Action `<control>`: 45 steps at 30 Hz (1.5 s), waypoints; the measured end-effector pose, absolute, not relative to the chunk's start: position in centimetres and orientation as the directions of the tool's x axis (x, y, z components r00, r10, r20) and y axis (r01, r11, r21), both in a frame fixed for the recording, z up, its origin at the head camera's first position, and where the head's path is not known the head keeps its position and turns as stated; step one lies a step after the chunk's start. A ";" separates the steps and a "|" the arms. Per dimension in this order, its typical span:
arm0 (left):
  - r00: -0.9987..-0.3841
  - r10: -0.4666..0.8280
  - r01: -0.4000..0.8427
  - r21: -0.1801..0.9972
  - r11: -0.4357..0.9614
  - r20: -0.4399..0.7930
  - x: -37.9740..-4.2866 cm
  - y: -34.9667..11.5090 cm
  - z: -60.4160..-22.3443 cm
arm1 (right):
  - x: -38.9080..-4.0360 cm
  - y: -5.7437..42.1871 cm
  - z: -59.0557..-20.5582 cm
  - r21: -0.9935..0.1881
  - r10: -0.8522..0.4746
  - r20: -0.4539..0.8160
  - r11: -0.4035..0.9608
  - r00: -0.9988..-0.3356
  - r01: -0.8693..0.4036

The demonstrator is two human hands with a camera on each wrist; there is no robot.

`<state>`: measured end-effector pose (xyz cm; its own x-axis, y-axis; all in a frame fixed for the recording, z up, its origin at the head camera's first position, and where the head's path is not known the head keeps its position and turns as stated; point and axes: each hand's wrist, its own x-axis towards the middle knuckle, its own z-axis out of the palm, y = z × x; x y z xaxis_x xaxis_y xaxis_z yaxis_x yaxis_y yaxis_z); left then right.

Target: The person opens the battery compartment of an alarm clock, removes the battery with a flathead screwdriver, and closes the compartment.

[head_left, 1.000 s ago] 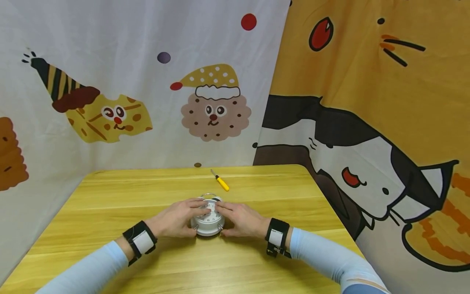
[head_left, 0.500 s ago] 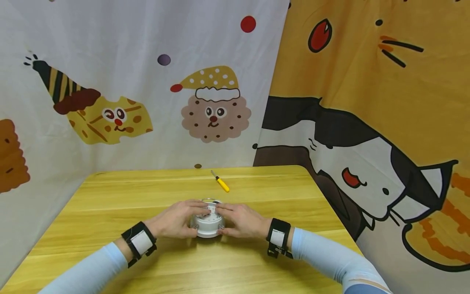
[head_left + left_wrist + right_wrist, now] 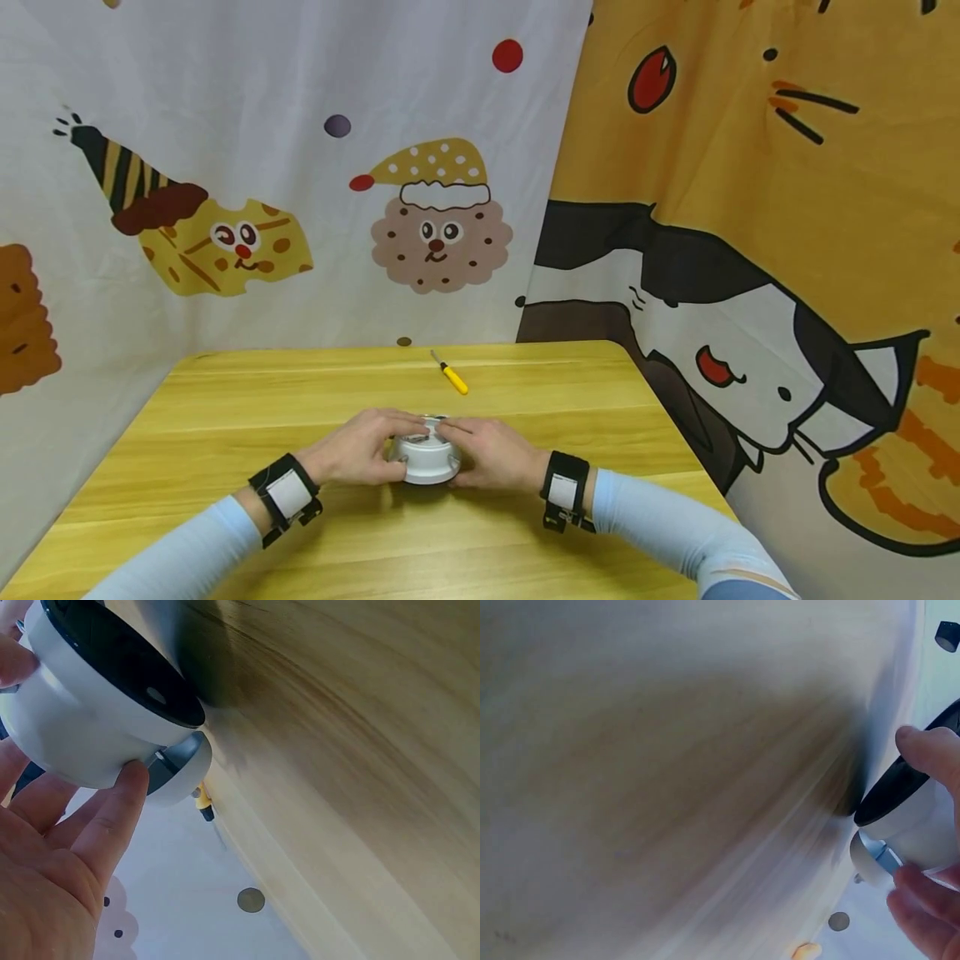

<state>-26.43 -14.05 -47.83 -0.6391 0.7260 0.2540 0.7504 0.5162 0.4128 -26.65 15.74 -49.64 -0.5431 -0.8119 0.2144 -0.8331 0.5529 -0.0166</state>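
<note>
Between both hands is a round white alarm clock (image 3: 427,462), its face tipped away and partly covered by fingers. My left hand (image 3: 360,446) grips its left side, thumb low and fingers over the face. On the other side my right hand (image 3: 498,454) holds it in the same way. In the left wrist view the clock (image 3: 82,720) stands tilted, its black back angled over the table and a white bell at its lower end. The right wrist view shows the clock (image 3: 922,825) between thumb and fingers (image 3: 930,900).
A screwdriver with a yellow handle (image 3: 453,379) lies behind the clock, toward the far edge of the wooden table (image 3: 247,392). Printed cartoon curtains (image 3: 435,83) hang behind and to the right of the table.
The clock has tipped further away between the hands: its dial showed before, and now mostly its near side shows. Its handle has dropped out of sight. Both hands stay almost in place.
</note>
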 end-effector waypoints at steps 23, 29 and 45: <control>-0.666 0.693 0.707 0.530 0.469 0.276 -26.3 -14.0 -48.9 | -27.1 16.3 -48.7 -0.202 -0.767 0.220 0.569 -0.603 -0.797; -0.670 0.671 0.711 0.537 0.455 0.318 -26.3 -14.1 -49.3 | -27.4 16.5 -49.2 -0.245 -0.750 0.243 0.566 -0.615 -0.787; -0.713 0.568 0.676 0.618 0.400 0.412 -25.9 -13.9 -49.0 | -27.8 16.5 -49.0 -0.388 -0.663 0.384 0.516 -0.643 -0.763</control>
<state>-25.92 -13.93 -49.04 -0.7126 0.5681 0.4117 0.6763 0.4003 0.6183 -27.79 16.46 -49.02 -0.6431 -0.6626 0.3840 -0.7635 0.5160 -0.3884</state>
